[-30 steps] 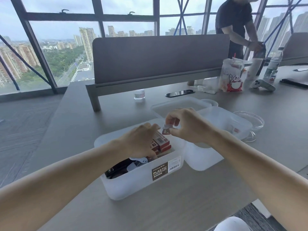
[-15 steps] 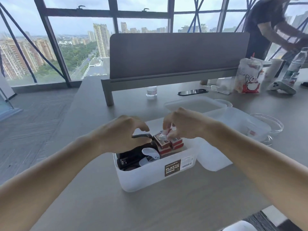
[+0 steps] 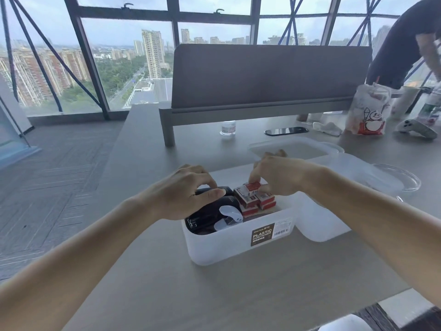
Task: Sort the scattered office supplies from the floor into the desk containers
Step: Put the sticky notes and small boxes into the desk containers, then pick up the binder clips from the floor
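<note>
Small red box [image 3: 253, 186] pinched over the packed plastic container [image 3: 226, 249]

The right hand [image 3: 279, 177] pinches the box between thumb and curled fingertips, on top of the stack of red boxes [image 3: 250, 204] at the container's right end. The left hand [image 3: 186, 194] curls over a black stapler [image 3: 210, 213] at the left end, with a white staple remover [image 3: 230, 217] just beside it. The container stands on the desk [image 3: 167, 283], between its near edge and the divider panel [image 3: 269, 75]. A second translucent container [image 3: 322, 225] touches its right side, with a lid [image 3: 293, 149] behind. Farther back lie a small jar [image 3: 228, 129] and a phone [image 3: 286, 130] — a printed bag [image 3: 368, 113] stands toward the far right corner.
</note>
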The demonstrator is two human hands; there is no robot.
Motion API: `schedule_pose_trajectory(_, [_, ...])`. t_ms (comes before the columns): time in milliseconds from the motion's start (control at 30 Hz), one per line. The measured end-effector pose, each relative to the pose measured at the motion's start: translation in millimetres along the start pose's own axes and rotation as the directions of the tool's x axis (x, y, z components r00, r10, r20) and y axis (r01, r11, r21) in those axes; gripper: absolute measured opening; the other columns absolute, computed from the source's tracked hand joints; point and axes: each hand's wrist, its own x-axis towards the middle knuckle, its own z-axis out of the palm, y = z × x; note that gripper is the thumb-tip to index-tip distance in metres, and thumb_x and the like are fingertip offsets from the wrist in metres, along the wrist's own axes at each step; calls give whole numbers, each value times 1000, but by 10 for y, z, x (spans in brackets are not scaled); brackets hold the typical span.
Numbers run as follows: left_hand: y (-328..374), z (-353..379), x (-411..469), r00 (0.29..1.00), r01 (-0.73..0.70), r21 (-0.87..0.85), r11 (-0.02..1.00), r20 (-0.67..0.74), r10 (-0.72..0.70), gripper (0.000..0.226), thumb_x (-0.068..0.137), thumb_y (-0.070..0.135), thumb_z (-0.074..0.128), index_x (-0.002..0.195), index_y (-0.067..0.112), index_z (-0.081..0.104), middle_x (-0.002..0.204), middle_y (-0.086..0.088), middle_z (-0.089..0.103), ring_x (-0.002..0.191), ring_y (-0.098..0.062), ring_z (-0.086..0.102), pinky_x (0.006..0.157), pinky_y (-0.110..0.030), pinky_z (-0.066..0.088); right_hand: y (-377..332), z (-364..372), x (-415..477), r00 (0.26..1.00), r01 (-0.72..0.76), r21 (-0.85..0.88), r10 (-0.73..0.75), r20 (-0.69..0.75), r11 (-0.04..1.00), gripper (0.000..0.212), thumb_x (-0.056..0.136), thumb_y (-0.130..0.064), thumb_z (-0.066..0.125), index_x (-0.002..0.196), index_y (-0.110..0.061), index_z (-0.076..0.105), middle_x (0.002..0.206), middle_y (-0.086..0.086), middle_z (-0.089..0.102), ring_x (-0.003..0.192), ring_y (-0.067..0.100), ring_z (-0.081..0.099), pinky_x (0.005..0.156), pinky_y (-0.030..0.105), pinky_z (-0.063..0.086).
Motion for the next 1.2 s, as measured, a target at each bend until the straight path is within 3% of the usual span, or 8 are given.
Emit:
schedule_pose_trajectory(133, [57, -63, 21, 1000, -19, 43, 999, 10, 18, 64, 84, 77, 32, 116, 33, 65, 124, 13, 55, 121, -12, 43, 101, -38, 41, -43, -88, -74, 999, -39, 36, 38, 7, 999, 42, 96, -37, 60, 137, -32, 54, 131, -7, 59, 129, 18, 39, 107, 44, 23])
schedule_pose_trajectory(233, [223, -136, 77, 998, -70, 58, 996, -2, 70, 49, 91, 62, 48, 123, 28, 63, 130, 9, 53, 123, -13, 43, 100, -36, 44, -44, -233, -289, 993, -72, 131, 84, -84, 989, 45, 96, -33, 61, 139, -25, 53, 134, -7, 59, 129, 16, 47, 111, 39, 31])
schedule_pose_trajectory(400, [1153, -80, 213, 939, -343, -24, 939, 0, 343, 32, 95, 45, 57, 118, 24, 66, 115, 6, 63, 99, -14, 61, 82, -30, 48, 95, -270, -1300, 880, -172, 336, 298, -370, 926, 33, 92, -28, 67, 125, -27, 64, 120, -10, 61, 99, 13, 61, 91, 37, 50])
schedule_pose_trajectory(533, [2039, 439, 131, 845, -519, -81, 851, 103, 525, 25, 95, 43, 57, 108, 27, 70, 105, 3, 71, 91, -18, 64, 76, -30, 52, -30, 81, -2502, 732, -334, 433, 520, -440, 837, 21, 91, -14, 67, 111, -20, 71, 101, -8, 61, 75, 7, 62, 70, 31, 55])
schedule_pose_trajectory(700, [3052, 1306, -415, 777, -562, -108, 820, 273, 568, 27, 93, 49, 54, 108, 32, 68, 109, 1, 69, 95, -23, 66, 82, -34, 54, -411, 694, -3896, 641, -603, 423, 726, -248, 677, 19, 94, -16, 62, 110, -20, 71, 96, -9, 63, 81, 7, 60, 80, 30, 53])
schedule_pose_trajectory(800, [3553, 1764, -867, 720, -532, -223, 817, 389, 575, 29, 97, 41, 55, 110, 20, 70, 109, -2, 71, 96, -21, 64, 74, -25, 46, -800, 1124, -4652, 559, -715, 457, 825, -80, 529, 18, 95, -22, 59, 109, -23, 70, 97, -9, 65, 83, 7, 60, 81, 25, 49])
schedule_pose_trajectory(1000, [4465, 2908, -1741, 508, -620, -104, 778, 702, 499, 40, 101, 38, 49, 114, 5, 69, 115, -10, 69, 104, -29, 64, 83, -32, 50, -1560, 2266, -6146, 361, -862, 462, 892, 271, 209, 18, 90, -30, 60, 105, -28, 69, 93, -8, 67, 88, 19, 64, 85, 40, 54])
schedule_pose_trajectory(1200, [5092, 4142, -2315, 277, -695, -107, 711, 873, 402, 45, 104, 39, 43, 117, 2, 66, 116, -11, 66, 103, -31, 63, 85, -36, 51, -2051, 3403, -7080, 203, -897, 440, 848, 489, -39, 19, 92, -31, 57, 108, -27, 68, 101, 0, 69, 92, 26, 64, 82, 39, 54])
